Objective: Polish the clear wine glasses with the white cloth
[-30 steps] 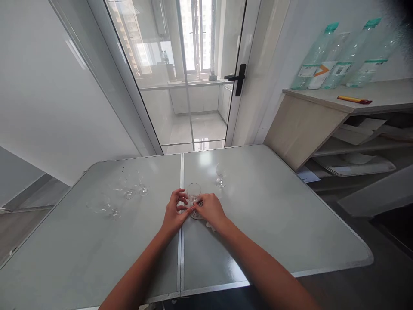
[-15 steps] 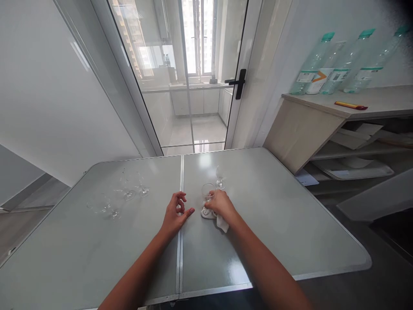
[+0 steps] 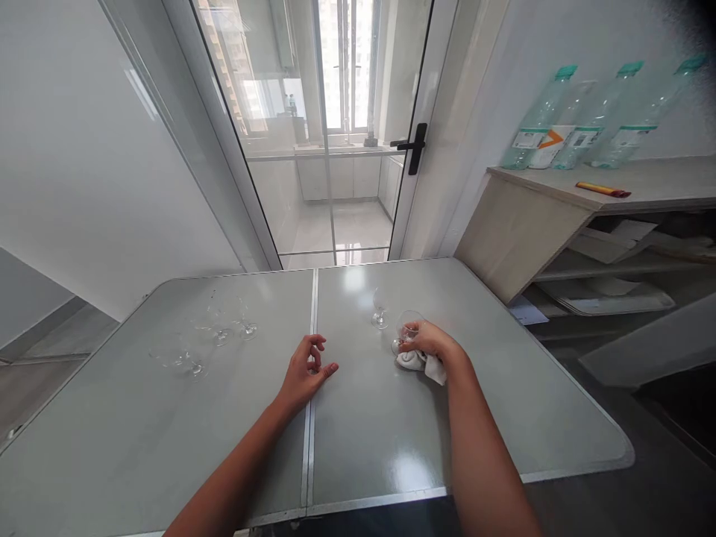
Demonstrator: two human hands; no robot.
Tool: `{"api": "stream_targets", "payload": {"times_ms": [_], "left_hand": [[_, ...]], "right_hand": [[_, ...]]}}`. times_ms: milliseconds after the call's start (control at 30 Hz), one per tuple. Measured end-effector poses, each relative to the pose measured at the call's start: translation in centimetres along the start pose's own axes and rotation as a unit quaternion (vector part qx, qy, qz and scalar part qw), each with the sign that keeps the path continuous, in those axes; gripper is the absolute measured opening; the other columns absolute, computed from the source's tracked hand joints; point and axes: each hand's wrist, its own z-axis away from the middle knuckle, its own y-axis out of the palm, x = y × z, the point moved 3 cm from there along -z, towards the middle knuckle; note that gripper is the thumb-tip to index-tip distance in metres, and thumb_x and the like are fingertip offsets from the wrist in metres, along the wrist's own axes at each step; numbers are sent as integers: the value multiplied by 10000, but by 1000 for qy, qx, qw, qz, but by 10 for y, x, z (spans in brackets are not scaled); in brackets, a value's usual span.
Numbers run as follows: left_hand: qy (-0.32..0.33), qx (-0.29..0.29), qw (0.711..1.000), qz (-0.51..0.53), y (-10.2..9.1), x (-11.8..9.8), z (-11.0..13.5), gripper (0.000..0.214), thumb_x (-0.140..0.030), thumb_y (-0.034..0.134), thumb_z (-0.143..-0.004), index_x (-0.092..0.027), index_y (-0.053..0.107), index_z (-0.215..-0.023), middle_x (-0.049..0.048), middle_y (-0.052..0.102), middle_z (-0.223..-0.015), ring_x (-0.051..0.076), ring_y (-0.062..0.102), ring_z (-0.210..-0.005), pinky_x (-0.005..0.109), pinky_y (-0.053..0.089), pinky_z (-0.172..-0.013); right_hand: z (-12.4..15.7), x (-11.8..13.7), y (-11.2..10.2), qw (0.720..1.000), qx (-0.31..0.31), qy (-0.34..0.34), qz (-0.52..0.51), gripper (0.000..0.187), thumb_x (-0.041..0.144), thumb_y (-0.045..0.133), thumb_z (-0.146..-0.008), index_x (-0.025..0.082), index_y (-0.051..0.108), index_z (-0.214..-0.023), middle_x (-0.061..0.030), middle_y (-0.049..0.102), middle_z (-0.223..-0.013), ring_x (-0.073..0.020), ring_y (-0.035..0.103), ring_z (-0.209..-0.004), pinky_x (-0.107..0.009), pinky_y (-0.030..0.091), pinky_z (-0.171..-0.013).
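I see the right hand (image 3: 424, 338) pinching glass (image 3: 412, 317) and cloth (image 3: 411, 361), shifted right across the desk (image 3: 492, 418), near another glass (image 3: 380, 320); left hand (image 3: 305, 371) loosely spread, empty. Transfer appears under way.

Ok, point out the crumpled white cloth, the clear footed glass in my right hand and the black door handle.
Crumpled white cloth (image 3: 411, 361), head view, bunched left part.
Held clear glass (image 3: 412, 317), head view, upper bowl.
Black door handle (image 3: 417, 152), head view, upright plate.
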Motion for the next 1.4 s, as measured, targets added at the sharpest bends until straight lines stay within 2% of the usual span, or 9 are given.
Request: {"api": "stream_targets", "payload": {"times_ms": [133,233,367,567,933,1100,1200,1300,1400], "left_hand": [[-2,1,1000,-2,1,1,0,447,-381,758,-841,-277,535,-1214,-2,498,-997,109,456,-727,229,533,-629],[-1,2,1000,-6,0,0,0,435,-376,757,-847,-280,536,-1209,0,501,-1001,114,461,-746,227,536,-639],[7,5,1000,-12,0,-3,0,426,-373,750,-854,-278,537,-1210,3,501,-998,116,468,-746,237,547,-650],[8,6,1000,-13,0,-5,0,426,-398,746,-853,-271,543,-1205,6,506,-1003,111,457,-720,230,533,-619],[10,-3,1000,-15,0,-6,0,413,-385,741,-859,-273,542,-1204,10,496,-1009,116,474,-742,237,545,-641],[-1,-47,999,-15,-6,-3,-3,353,-424,709,-886,-251,565,-1157,-1,497,-938,113,483,-712,233,525,-621],[-16,-80,997,-8,-11,1,-5,316,-451,685,-903,-245,573,-1114,-9,501,-907,110,489,-685,230,507,-602],[-21,-113,993,-9,-15,0,-5,299,-465,685,-900,-238,579,-1063,-5,518,-906,118,498,-688,227,482,-581],[-12,-166,986,2,-22,-4,-4,279,-458,681,-903,-232,581,-1033,-7,522,-859,135,523,-710,231,470,-592]], "right_hand": [[-4,-7,-10,995,-93,5,26,167,229,817,-608,184,722,-738,-5,711,-671,-174,639,-622,-237,410,-554],[-8,-8,-11,983,-176,5,49,105,278,775,-689,195,717,-717,-44,745,-743,-204,674,-727,-247,411,-593],[-16,-6,-3,973,-224,-1,61,110,309,770,-722,205,742,-743,-67,783,-828,-213,706,-780,-256,441,-641],[-19,-1,7,966,-247,-9,68,96,311,762,-741,219,756,-766,-56,799,-871,-211,717,-791,-260,432,-626],[-17,5,12,960,-268,15,78,127,373,733,-794,255,769,-825,-22,792,-855,-216,712,-798,-275,415,-602],[-16,7,12,961,-258,30,92,154,402,715,-819,274,761,-891,-13,792,-900,-202,723,-837,-263,437,-630],[-12,8,10,959,-254,58,113,231,435,730,-799,250,740,-937,-64,788,-951,-242,727,-898,-279,456,-657],[-7,7,8,957,-232,106,138,287,458,747,-752,199,725,-875,-154,770,-915,-308,729,-860,-319,466,-635],[-1,8,8,961,-188,130,155,220,404,751,-706,192,712,-751,-178,746,-798,-322,724,-767,-340,467,-606]]}}
